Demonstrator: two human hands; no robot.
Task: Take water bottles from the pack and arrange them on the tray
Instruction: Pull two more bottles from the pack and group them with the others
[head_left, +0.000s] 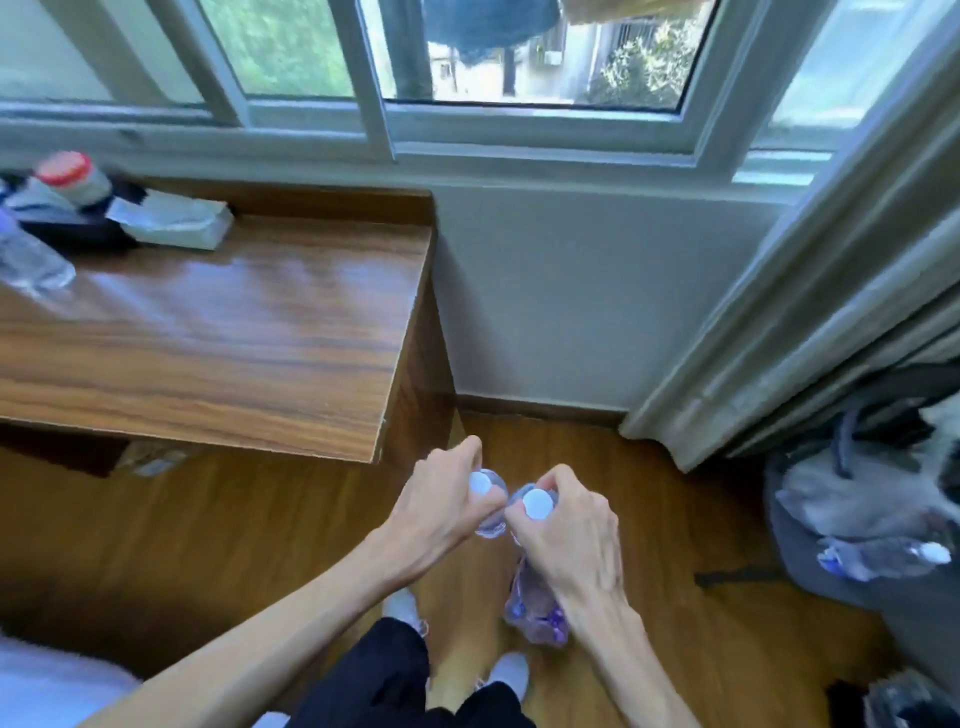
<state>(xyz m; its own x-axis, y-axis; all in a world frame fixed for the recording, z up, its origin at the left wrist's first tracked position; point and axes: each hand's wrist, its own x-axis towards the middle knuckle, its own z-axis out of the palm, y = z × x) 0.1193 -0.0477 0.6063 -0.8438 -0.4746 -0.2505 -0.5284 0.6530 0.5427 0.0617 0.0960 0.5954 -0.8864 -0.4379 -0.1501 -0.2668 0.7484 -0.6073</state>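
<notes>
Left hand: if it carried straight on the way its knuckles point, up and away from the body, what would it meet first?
Probably the near corner of the wooden desk. The left hand, shut on a water bottle, sits just short of that edge in the picture, though it may be lower than the desktop; depth is unclear.

Wooden desk (218, 332) at left, white-framed sliding window (467, 67) across the top with daylight and greenery outside, pale wall (561, 291) below, grey curtain (810, 291) at right, wood floor (171, 535) at bottom

Bare forearms, black trousers (395, 675), white shoes (511, 673)
</notes>
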